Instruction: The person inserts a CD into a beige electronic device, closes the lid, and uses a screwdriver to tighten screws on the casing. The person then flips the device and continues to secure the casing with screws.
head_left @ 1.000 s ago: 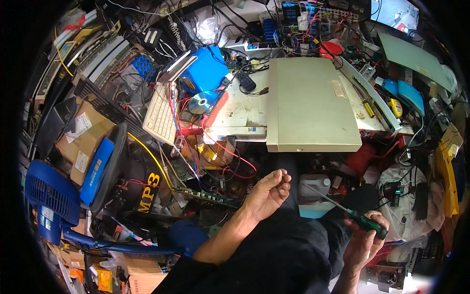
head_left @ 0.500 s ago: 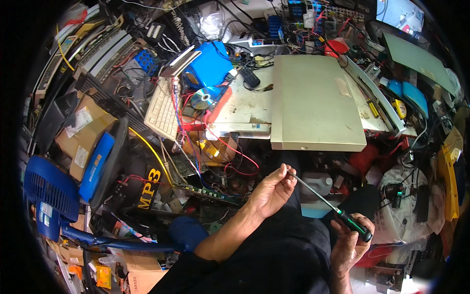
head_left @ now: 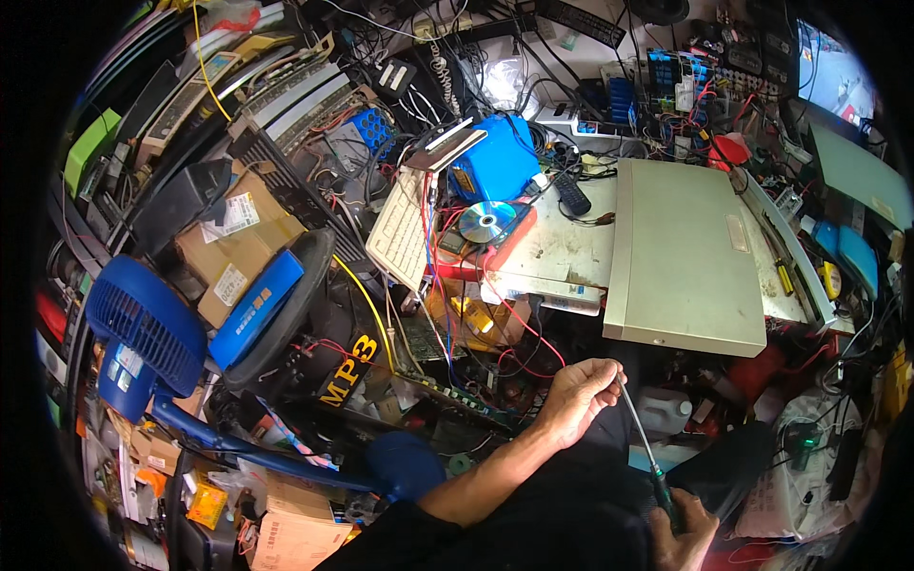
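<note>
Over my lap, a long thin screwdriver with a black and green handle stretches between my hands. My right hand is wrapped round the handle, low in the picture. Thumb and fingers of my left hand pinch together at the tip of the shaft; whether a small piece is also between them is too small to see. Beyond the hands, a flat beige equipment cover or case lies on the white worktop. Neither hand touches it.
A blue desk fan stands at the left near cardboard boxes. A beige keyboard, a disc and a blue box crowd the worktop's left side. Loose red wires hang over its front edge. A plastic jug sits below.
The view has swung, so the scene sits further right and lower. The screwdriver is held more steeply, its handle drawn closer to my body. Both hands keep their hold.
</note>
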`<state>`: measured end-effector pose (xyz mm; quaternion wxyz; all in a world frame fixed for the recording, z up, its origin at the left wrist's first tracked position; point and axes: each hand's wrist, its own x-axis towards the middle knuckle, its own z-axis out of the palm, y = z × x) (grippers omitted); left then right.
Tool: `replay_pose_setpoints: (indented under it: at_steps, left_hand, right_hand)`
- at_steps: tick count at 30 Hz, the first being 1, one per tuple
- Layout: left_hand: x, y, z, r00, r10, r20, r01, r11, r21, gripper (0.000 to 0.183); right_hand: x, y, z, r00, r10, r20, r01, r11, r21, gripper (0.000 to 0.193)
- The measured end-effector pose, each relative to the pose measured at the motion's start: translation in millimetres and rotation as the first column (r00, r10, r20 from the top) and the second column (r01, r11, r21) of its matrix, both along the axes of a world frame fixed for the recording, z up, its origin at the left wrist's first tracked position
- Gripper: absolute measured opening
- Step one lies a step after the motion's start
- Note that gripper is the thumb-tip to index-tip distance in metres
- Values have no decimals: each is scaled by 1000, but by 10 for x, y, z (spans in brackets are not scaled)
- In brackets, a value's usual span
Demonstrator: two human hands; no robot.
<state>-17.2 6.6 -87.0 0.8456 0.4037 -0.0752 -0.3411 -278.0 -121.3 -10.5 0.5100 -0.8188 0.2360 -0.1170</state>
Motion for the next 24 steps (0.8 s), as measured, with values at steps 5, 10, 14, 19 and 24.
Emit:
replay_pose_setpoints:
  at_steps: [5,10,14,19,24]
  left_hand:
    - [151,97,156,960,-5,279,-62,971,230,21]
    - [1295,60,422,274,-58,960,-809,526,263,15]
    - [2073,-81,402,-28,-470,882,-891,411,191,9]
    - [2293,-39,400,-55,-470,881,-903,401,157,21]
    - [2354,207,387,141,-525,839,-927,228,298,13]
  right_hand:
    - [28,-19,3,999,34,-9,-34,999,7,31]
    - [23,-42,0,999,16,47,-25,980,198,30]
    - [67,-4,-32,996,74,58,-82,984,156,31]
    - [104,66,-108,993,23,115,-48,974,221,30]
    - [60,49,-174,992,35,117,-65,963,261,32]
